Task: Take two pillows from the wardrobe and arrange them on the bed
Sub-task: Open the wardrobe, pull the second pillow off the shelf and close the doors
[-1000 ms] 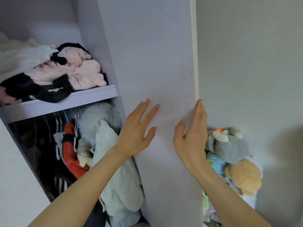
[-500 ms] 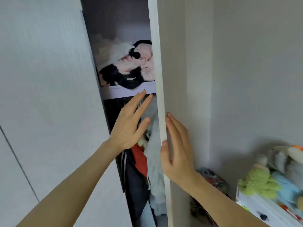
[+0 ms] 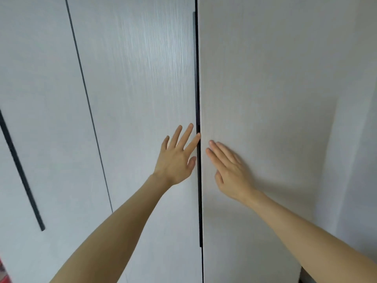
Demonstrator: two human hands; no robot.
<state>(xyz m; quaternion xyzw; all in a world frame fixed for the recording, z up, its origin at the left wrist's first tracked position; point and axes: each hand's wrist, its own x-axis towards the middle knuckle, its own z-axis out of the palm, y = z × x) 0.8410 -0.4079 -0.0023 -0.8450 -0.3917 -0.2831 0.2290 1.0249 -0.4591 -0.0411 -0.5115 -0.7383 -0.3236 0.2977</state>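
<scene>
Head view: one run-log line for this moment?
wardrobe door: shut | left hand: flat beside seam | right hand: flat on door | pillows: not visible

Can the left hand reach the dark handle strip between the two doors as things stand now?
Probably yes: the left hand lies open on the left door, its fingertips already beside the dark handle strip, and nothing lies between.

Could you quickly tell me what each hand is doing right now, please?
Left hand: open, fingers spread by the dark gap between the wardrobe doors, holding nothing.
Right hand: open, flat against the right door, holding nothing.
</scene>
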